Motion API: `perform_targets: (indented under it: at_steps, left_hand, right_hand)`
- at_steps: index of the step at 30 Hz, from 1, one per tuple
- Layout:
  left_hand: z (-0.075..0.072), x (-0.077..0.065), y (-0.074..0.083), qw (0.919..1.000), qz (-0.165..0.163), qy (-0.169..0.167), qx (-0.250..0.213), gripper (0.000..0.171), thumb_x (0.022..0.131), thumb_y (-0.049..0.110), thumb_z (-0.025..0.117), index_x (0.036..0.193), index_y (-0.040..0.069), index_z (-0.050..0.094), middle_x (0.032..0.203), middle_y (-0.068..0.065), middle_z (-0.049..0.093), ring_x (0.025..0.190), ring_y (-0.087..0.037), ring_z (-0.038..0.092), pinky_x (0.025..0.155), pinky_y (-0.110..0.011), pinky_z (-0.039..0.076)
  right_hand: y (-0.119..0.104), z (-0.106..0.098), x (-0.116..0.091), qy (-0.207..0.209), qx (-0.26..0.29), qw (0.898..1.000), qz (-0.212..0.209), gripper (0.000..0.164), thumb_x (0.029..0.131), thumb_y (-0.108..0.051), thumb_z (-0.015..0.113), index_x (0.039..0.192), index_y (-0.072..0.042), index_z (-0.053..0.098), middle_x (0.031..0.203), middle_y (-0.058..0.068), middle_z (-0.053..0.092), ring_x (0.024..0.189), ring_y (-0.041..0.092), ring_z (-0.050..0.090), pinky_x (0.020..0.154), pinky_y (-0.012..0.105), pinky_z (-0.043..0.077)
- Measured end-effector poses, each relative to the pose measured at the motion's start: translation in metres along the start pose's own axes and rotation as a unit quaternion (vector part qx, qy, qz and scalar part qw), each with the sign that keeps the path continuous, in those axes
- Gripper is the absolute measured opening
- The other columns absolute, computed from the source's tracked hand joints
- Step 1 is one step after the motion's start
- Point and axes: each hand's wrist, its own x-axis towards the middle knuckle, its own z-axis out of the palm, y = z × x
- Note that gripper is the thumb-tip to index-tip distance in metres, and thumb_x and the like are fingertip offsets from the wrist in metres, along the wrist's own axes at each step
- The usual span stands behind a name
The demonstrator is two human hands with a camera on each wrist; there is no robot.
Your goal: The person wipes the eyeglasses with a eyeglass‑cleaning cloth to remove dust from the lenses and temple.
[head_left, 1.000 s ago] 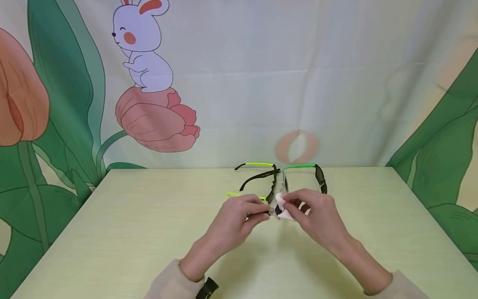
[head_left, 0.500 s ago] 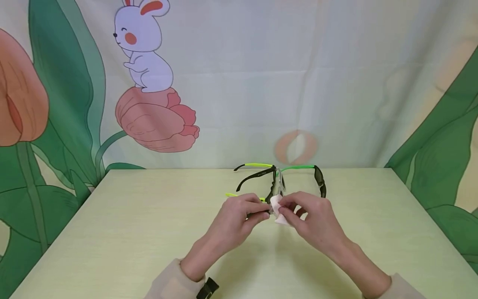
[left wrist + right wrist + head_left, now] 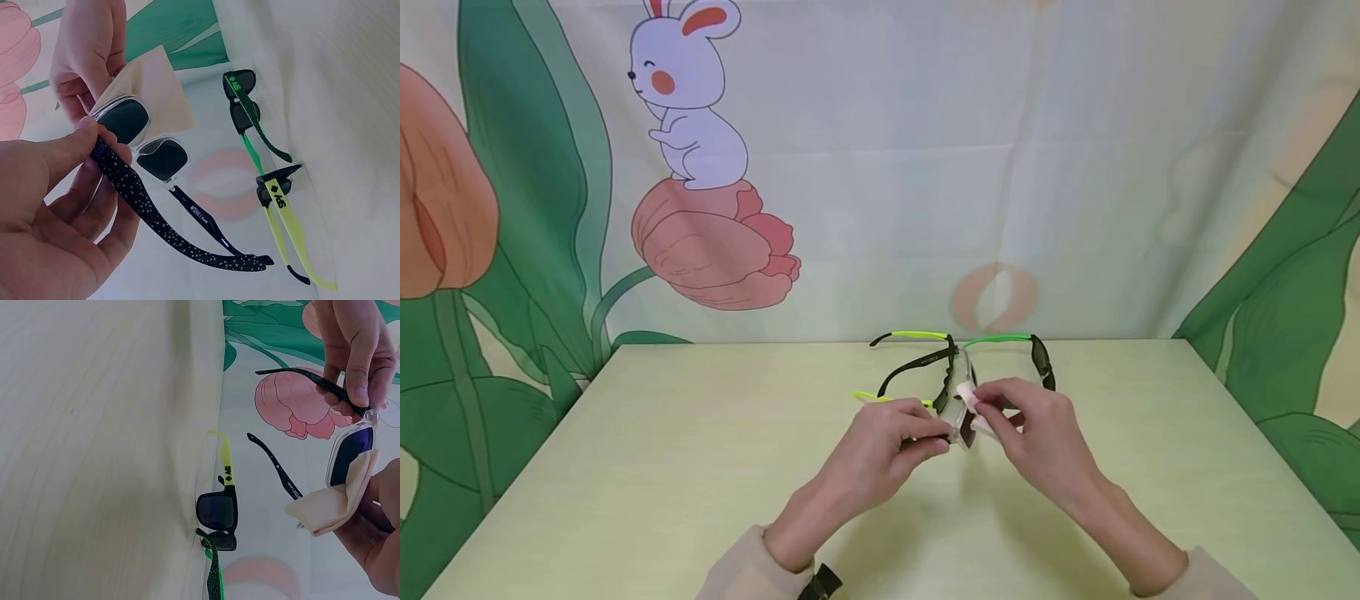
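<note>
Sunglasses with a clear frame, dark lenses and speckled black temples (image 3: 165,219) are held up over the table. My left hand (image 3: 872,446) pinches them beside the hinge, between thumb and fingers. A pale pink cloth (image 3: 328,503) is gripped by my right hand (image 3: 1037,429). In the right wrist view the folded cloth lies over part of the near lens (image 3: 350,453), and its loose end hangs past the frame. From the left wrist the cloth shows behind the lenses (image 3: 125,122). My right fingertips are partly hidden by the cloth.
Behind the hands, near the table's (image 3: 662,458) back edge, stand two more pairs of sunglasses: one with yellow temples (image 3: 287,215), one with green temples (image 3: 253,153). A printed curtain (image 3: 865,167) with a rabbit and flowers hangs directly behind the table.
The cloth and right hand shift left over the sunglasses, then back right and slightly up, baring more of the near lens. My left hand keeps its hold and moves slightly right.
</note>
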Motion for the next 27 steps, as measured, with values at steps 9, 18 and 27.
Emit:
perform_targets:
  at_steps: [9, 18, 27]
  left_hand:
    - [-0.004, 0.002, -0.002, 0.9999, 0.001, -0.005, -0.01, 0.016, 0.091, 0.004, 0.077, 0.107, 0.003, 0.08, 0.094, -0.002, 0.073, 0.078, -0.007, 0.062, 0.065, -0.017, 0.052]
    - [-0.006, 0.004, -0.003, 0.9999, -0.008, 0.006, -0.009, 0.015, 0.091, 0.003, 0.077, 0.106, 0.002, 0.08, 0.089, -0.001, 0.071, 0.073, -0.006, 0.059, 0.063, -0.018, 0.051]
    - [-0.005, 0.005, -0.005, 0.9997, -0.019, 0.017, -0.005, 0.013, 0.091, 0.005, 0.078, 0.105, 0.004, 0.081, 0.088, 0.0, 0.071, 0.071, -0.005, 0.058, 0.061, -0.019, 0.05]
  right_hand:
    - [0.0, 0.002, 0.0, 0.014, 0.003, 1.0, 0.002, 0.024, 0.084, 0.007, 0.081, 0.104, -0.005, 0.078, 0.093, -0.001, 0.075, 0.08, 0.011, 0.071, 0.06, 0.014, 0.056]
    - [-0.005, 0.002, 0.0, 0.012, 0.038, 0.999, -0.017, 0.026, 0.08, 0.009, 0.083, 0.098, -0.008, 0.078, 0.09, -0.002, 0.076, 0.078, 0.01, 0.071, 0.057, 0.018, 0.057]
    - [-0.011, 0.002, -0.001, -0.003, 0.073, 0.997, -0.029, 0.027, 0.079, 0.008, 0.084, 0.099, -0.009, 0.08, 0.093, -0.004, 0.076, 0.081, 0.012, 0.073, 0.058, 0.018, 0.058]
